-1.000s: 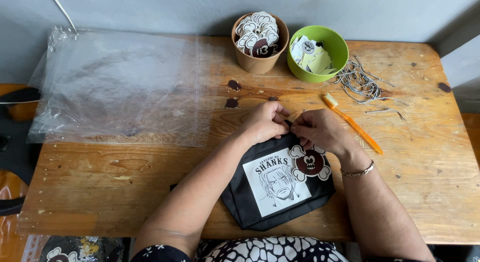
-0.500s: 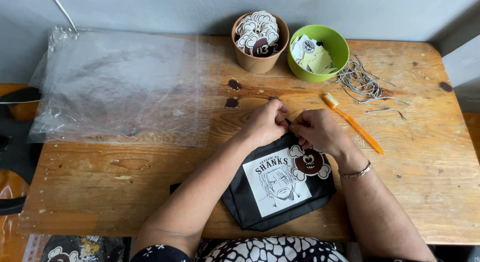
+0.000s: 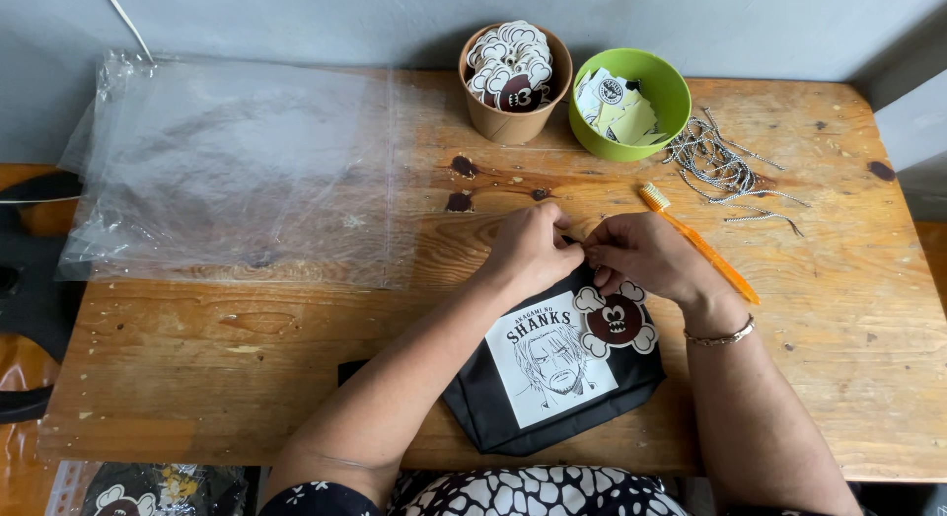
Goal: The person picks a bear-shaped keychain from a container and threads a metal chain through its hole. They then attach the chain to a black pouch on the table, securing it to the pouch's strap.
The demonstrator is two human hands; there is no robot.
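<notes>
A pouch point(image 3: 552, 378) lay on the bench point(image 3: 247, 368) at its near edge, with the left hand point(image 3: 530, 250) and the right hand point(image 3: 646, 259) meeting over its far edge, fingertips touching, and a skull-shaped tag point(image 3: 616, 321) resting on the pouch just below the right hand. Behind the hands, at the far edge, a paper cup point(image 3: 513, 82) of tags stood just left of a bowl point(image 3: 631, 104) of paper slips, with a heap of cords point(image 3: 720, 166) to the bowl's right. A toothbrush point(image 3: 700, 242) lay aslant just right of the right hand, and a plastic bag point(image 3: 237, 171) covered the bench's far left part.
</notes>
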